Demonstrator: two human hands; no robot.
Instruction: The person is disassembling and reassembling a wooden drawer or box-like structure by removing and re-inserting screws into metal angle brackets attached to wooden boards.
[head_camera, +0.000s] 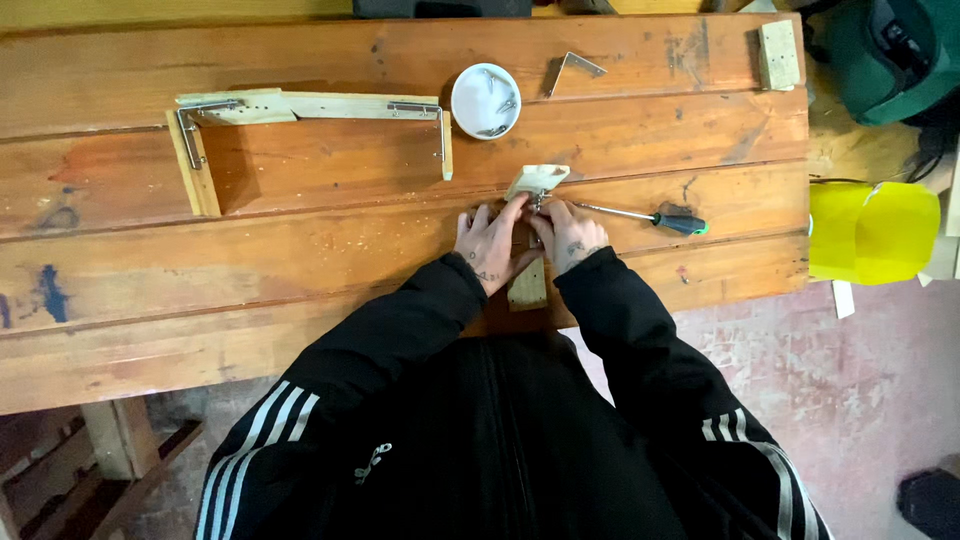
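Both hands meet at a pale wooden strip (528, 280) lying on the brown plank counter (300, 260): the left hand (488, 245) presses it, the right hand (566, 236) pinches a small metal piece (537, 203) at its top. A green-handled screwdriver (650, 217) lies just beside.

Both your arms are reaching forward from the bottom of the view, elbows spread wide, forearms angling inward so the wrists are converging near the centre. Black sleeves with white stripes on the upper arms are covering you down to the wrists. Your left hand (489, 243) is lying knuckles up, fingers curling forward and pointing up and to the right, with its fingertips meeting those of the other. Your right hand (566, 233) is sitting just beside it, back upward, fingers bending inward toward the left. Both hands are nearly touching at the fingertips; whether either is pinching closed is hard to tell.
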